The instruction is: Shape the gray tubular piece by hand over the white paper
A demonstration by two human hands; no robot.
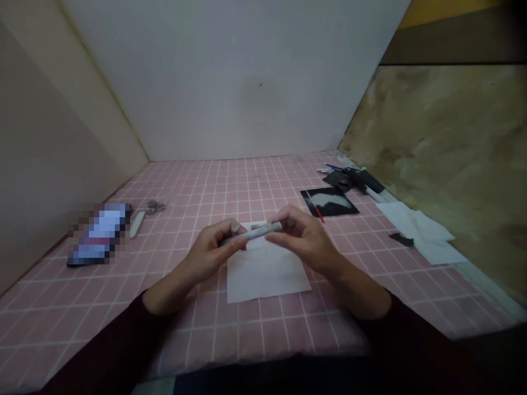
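Note:
A slim grey-white stick (257, 233), perhaps a tube or a tight roll, is held level between both of my hands; its exact kind I cannot make out. My left hand (218, 247) pinches its left part with thumb and fingers. At the right end, the thumb and fingertips of my right hand (298, 233) close on it. Just beneath the hands, a white sheet of paper (267, 277) lies flat on the tabletop. The sheet's far edge is partly hidden by the hands and the stick.
Pink checked cloth (197, 340) covers the table. On the left lie a phone (101, 233), a white strip (138, 224) and scissors (154, 206). To the right are a dark printed sheet (329, 201), a thin red-tipped stick (319, 211), black scraps (364, 180) and white papers (424, 230).

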